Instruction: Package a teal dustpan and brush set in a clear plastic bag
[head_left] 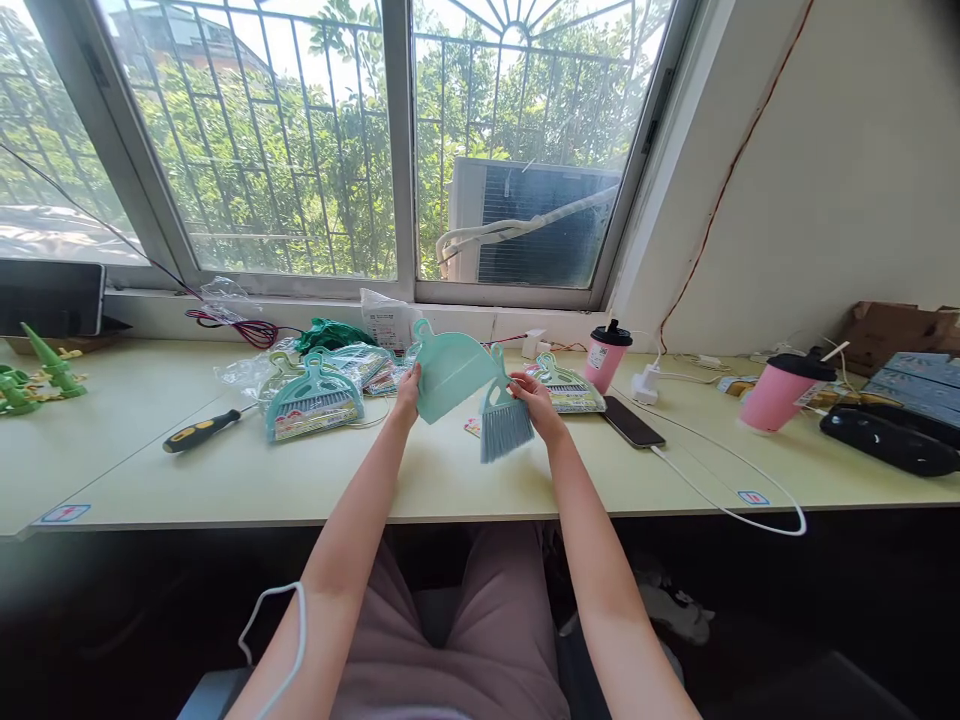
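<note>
While you sit at the pale worktop (150,470), things lie so, left to right:
Screwdriver: a yellow-and-black screwdriver (201,431) lies flat.
Packs: bagged brush sets (313,401) sit just beyond it.
Left hand: your left hand (409,392) pinches the mint dustpan (452,371), raised above the worktop.
Right hand: your right hand (534,400) grips the small brush (505,418), bristles down, touching the dustpan.
Phone: a dark phone (634,422).
Cups: two pink cups (776,390).

Bright window daylight, dark foreground, warped edges
</note>
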